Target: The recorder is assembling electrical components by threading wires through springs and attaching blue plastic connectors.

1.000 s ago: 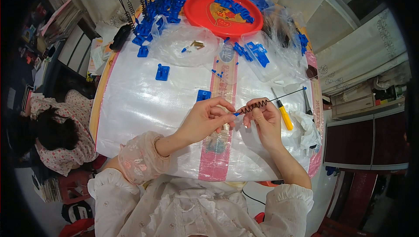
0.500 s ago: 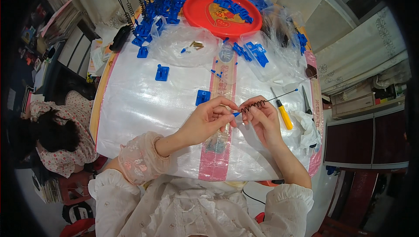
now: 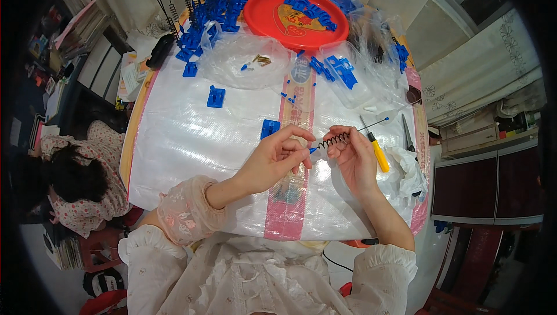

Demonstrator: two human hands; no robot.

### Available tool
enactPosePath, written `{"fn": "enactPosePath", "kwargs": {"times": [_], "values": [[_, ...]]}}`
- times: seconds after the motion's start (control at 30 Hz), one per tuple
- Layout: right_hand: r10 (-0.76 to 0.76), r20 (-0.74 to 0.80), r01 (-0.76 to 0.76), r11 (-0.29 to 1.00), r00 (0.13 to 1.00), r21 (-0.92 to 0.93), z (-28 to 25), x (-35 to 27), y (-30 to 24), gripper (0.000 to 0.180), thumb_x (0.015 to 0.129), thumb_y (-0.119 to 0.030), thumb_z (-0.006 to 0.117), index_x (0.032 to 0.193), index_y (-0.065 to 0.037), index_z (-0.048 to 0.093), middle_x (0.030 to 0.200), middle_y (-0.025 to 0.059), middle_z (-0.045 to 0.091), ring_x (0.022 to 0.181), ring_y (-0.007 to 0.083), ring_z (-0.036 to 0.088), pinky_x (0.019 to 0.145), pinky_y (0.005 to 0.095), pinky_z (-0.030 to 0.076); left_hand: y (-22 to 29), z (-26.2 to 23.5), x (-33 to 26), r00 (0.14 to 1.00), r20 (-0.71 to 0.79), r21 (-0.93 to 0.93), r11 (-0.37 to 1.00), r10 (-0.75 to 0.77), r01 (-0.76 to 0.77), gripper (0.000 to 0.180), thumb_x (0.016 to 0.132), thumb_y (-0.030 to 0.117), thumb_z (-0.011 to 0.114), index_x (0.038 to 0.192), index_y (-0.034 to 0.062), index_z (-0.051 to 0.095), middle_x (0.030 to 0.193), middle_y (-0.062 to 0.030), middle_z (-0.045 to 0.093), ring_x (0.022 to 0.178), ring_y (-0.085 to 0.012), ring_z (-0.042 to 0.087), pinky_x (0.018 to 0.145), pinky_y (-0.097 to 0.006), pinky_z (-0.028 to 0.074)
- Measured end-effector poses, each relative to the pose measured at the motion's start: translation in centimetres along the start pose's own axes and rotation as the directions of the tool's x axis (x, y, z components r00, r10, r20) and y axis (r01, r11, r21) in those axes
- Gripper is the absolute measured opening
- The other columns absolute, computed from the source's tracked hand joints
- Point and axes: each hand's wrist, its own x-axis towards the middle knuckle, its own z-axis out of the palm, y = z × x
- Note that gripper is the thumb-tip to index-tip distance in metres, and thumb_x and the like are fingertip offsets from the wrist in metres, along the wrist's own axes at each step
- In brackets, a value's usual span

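Note:
Over the middle of the table, a black coil spring (image 3: 332,141) on a thin rod slants up to the right and ends in a small blue bead (image 3: 386,119). My left hand (image 3: 281,157) pinches the blue cone-shaped tip (image 3: 313,149) at the spring's lower left end between thumb and fingertips. My right hand (image 3: 358,161) is closed around the coil's right part, thumb against fingers. Just beyond my left fingers lies a square blue plastic base (image 3: 270,129). Another blue base (image 3: 216,97) sits farther left.
A yellow-handled screwdriver (image 3: 378,155) lies right of my right hand, beside crumpled white plastic (image 3: 408,173). Farther back are a red tray (image 3: 261,22) holding blue parts, a clear bag (image 3: 223,65) with brass pins, and many sprung blue pieces (image 3: 223,7). Another person (image 3: 87,181) is at the left.
The spring and rod have shifted slightly left. My right fingers have changed position on the coil, leaving more of it exposed, while my left hand stays nearly still at the blue tip.

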Motion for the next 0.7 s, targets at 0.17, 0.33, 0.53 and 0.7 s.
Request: {"fn": "enactPosePath", "kwargs": {"times": [0.17, 0.33, 0.53, 0.7], "values": [[0.015, 0.031, -0.017, 0.997, 0.999, 0.069, -0.7, 0.1, 0.0, 0.042, 0.111, -0.03, 0.041, 0.119, 0.007, 0.06, 0.105, 0.0184, 0.068, 0.082, 0.0173, 0.063, 0.079, 0.0309, 0.051, 3.6, -0.3, -0.9, 0.991, -0.11, 0.359, 0.933, 0.073, -0.029, 0.033, 0.102, 0.017, 0.06, 0.131, 0.0041, 0.053, 0.086, -0.0096, 0.071, 0.07, -0.0126, 0.065, 0.063, -0.029, 0.051], [0.036, 0.008, -0.036, 0.995, 0.999, 0.097, -1.0, 0.1, 0.0, 0.041, 0.111, -0.029, 0.04, 0.117, 0.007, 0.06, 0.102, 0.018, 0.067, 0.079, 0.0159, 0.062, 0.077, 0.0294, 0.051, 9.4, -2.3, -1.9, 0.973, -0.191, 0.543, 0.84, 0.133, -0.008, 0.027, 0.098, 0.008, 0.063, 0.124, 0.0, 0.061, 0.093, -0.0083, 0.07, 0.074, -0.0102, 0.066, 0.066, -0.025, 0.053], [0.048, 0.015, -0.049, 0.992, 0.999, 0.114, -0.7, 0.2, 0.0, 0.042, 0.111, -0.029, 0.039, 0.117, 0.007, 0.061, 0.101, 0.0162, 0.068, 0.079, 0.0157, 0.062, 0.076, 0.0291, 0.051, 11.3, -10.7, 2.3, 0.834, -0.232, 0.923, 0.383, 0.501, 0.026, 0.017, 0.088, 0.0, 0.068, 0.104, -0.0033, 0.071, 0.087, -0.0137, 0.074, 0.078, -0.0187, 0.072, 0.069, -0.03, 0.055], [0.048, 0.016, -0.05, 0.992, 0.999, 0.114, -0.7, 0.3, 0.0, 0.042, 0.112, -0.029, 0.039, 0.115, 0.007, 0.061, 0.1, 0.016, 0.068, 0.079, 0.0163, 0.061, 0.076, 0.0295, 0.051, 8.0, -15.6, 8.4, 0.889, -0.18, 0.977, 0.181, 0.421, 0.112, 0.018, 0.082, 0.003, 0.073, 0.099, -0.0021, 0.074, 0.086, -0.0163, 0.075, 0.079, -0.0279, 0.074, 0.071, -0.036, 0.056]]}}
